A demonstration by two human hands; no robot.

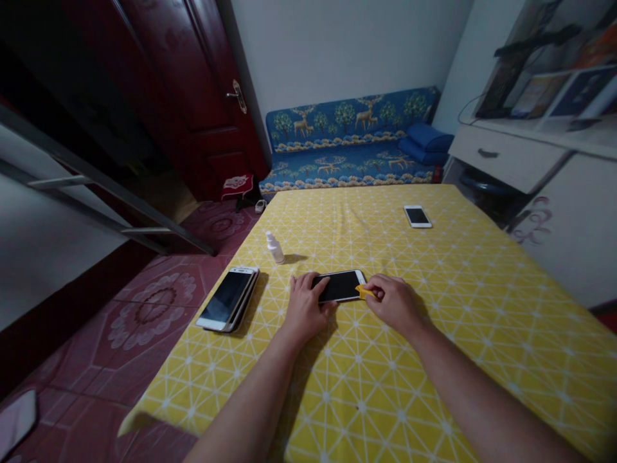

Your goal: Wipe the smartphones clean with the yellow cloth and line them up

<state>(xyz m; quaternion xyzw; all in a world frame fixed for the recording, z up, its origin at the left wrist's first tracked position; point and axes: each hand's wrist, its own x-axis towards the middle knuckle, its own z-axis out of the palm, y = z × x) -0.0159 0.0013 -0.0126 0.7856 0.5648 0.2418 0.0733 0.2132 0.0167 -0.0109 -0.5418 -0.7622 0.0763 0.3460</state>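
Observation:
A white-framed smartphone (341, 286) with a dark screen lies sideways on the table. My left hand (307, 303) grips its left end, with the thumb by the near edge and the fingers over the screen and far edge. Pinched in my right hand (393, 299) is a small yellow cloth (365, 292), touching the phone's right end. Most of the cloth is hidden by the fingers. Beyond my left hand a small white spray bottle (275, 249) stands upright. To the left lies a stack of smartphones (228, 299), a white-framed one on top.
Another white phone (418, 217) lies at the far right of the table, on its yellow patterned tablecloth (385, 386). A blue sofa (337, 161) stands behind the table, a white desk (511, 154) at right, a metal ladder (110, 186) and red door (207, 96) at left.

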